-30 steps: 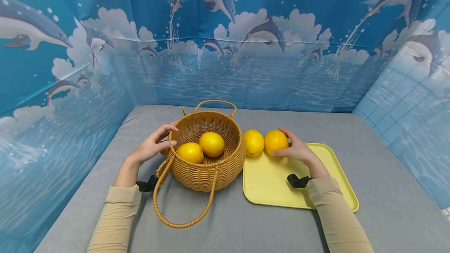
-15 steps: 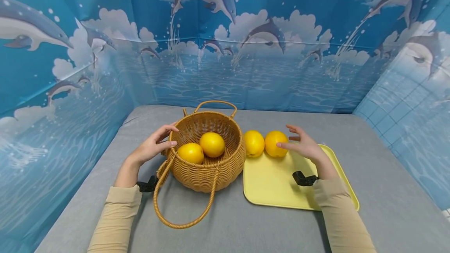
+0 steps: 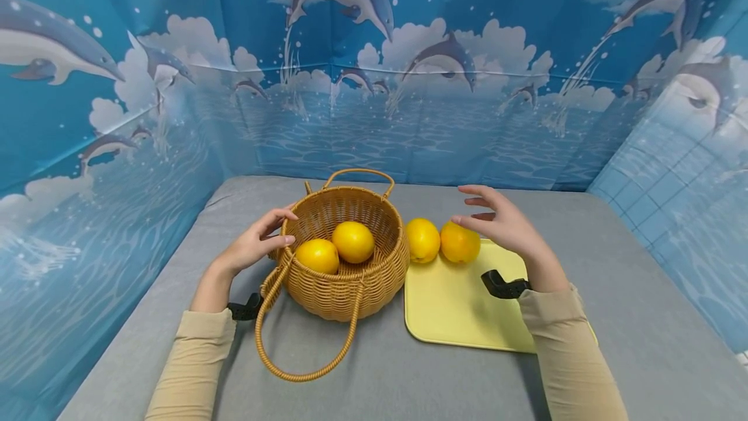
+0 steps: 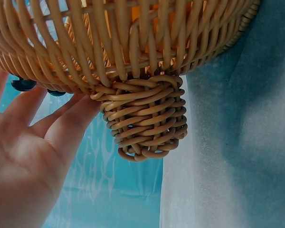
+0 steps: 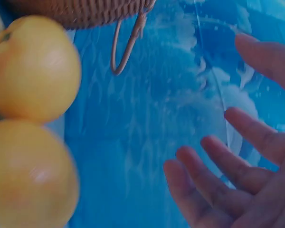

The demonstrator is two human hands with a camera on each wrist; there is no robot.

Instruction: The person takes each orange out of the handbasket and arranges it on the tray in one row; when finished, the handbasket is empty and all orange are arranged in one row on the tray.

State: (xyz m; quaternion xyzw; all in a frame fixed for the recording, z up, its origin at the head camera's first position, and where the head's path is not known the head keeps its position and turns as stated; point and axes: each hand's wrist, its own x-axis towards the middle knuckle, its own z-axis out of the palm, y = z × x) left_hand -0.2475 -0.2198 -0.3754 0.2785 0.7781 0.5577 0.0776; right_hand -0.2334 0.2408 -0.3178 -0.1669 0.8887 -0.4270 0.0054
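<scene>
At the left side of the wicker basket, my left hand rests on the rim, with its thumb and fingertips reaching over the edge. The left wrist view shows these fingers fairly straight against the weave. Inside the basket lie two yellow-orange oranges. Two more oranges sit side by side at the back left of a yellow tray, the left orange close to the basket. Above the right orange hovers my right hand, fingers spread and holding nothing; both oranges appear apart from it in the right wrist view.
A long basket handle hangs down onto the grey tabletop in front, and another handle stands up at the back. A blue dolphin-print curtain encloses the back and sides.
My right hand has let go of the right orange on the tray and lifted up and away from it. The left hand stays at the basket rim.
</scene>
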